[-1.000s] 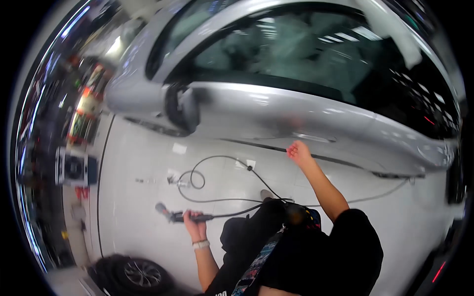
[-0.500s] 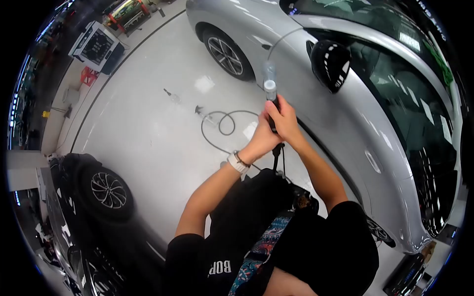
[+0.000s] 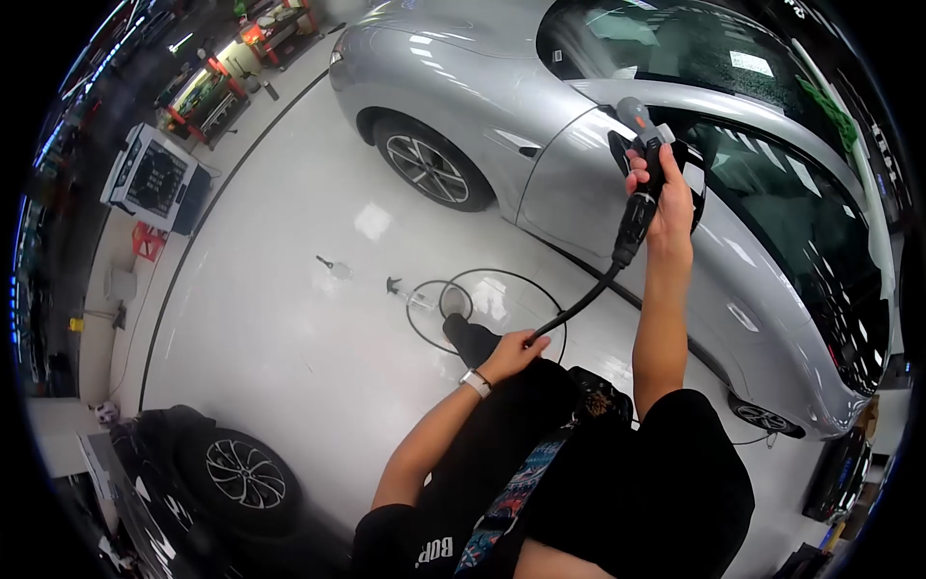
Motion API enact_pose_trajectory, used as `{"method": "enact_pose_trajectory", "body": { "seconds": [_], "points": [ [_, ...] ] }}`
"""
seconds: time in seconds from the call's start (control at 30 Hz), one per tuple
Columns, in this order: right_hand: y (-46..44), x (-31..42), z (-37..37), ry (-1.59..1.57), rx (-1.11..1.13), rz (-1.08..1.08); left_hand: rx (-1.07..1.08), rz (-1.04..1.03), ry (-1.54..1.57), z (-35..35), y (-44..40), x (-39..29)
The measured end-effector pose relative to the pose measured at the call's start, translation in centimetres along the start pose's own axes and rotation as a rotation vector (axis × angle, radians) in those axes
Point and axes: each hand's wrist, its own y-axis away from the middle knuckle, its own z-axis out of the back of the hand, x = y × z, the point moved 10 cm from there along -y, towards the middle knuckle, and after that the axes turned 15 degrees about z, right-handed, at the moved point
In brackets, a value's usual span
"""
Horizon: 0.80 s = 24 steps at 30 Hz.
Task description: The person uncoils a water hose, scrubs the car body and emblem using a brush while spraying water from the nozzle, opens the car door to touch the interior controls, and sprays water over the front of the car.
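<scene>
My right hand (image 3: 668, 205) is raised near the silver car's black wing mirror (image 3: 693, 183). Its fingers wrap round the black handle of a hose-fed hand tool (image 3: 634, 114), which has a grey head with an orange mark. From the handle's lower end a thick black hose (image 3: 590, 297) curves down. My left hand (image 3: 516, 355), with a white band at the wrist, is closed around that hose lower down, in front of my body. Behind the tool lie the silver car's (image 3: 569, 145) door and side windows; whether the tool touches the mirror I cannot tell.
A thin cable (image 3: 511, 273) lies looped on the floor by my foot, beside a spray bottle (image 3: 410, 295). Further left is a brush-like item (image 3: 333, 265). A dark car's wheel (image 3: 246, 473) stands lower left, and a white-framed machine (image 3: 154, 179) by the wall.
Both hands were together on the tool in front of me. My right hand has carried it up and right to the mirror; my left hand has moved down onto the hose.
</scene>
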Motion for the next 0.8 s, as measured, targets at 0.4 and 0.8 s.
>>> {"method": "enact_pose_trajectory", "body": {
  "seconds": [0.4, 0.8],
  "points": [
    [-8.7, -9.3, -2.4, 0.208, -0.234, 0.039, -0.503, -0.101, -0.126, 34.2, -3.3, -11.4],
    [-20.9, -2.6, -14.3, -0.12, 0.041, 0.092, -0.62, -0.002, -0.353, 51.2, -16.8, -8.3]
  ]
}}
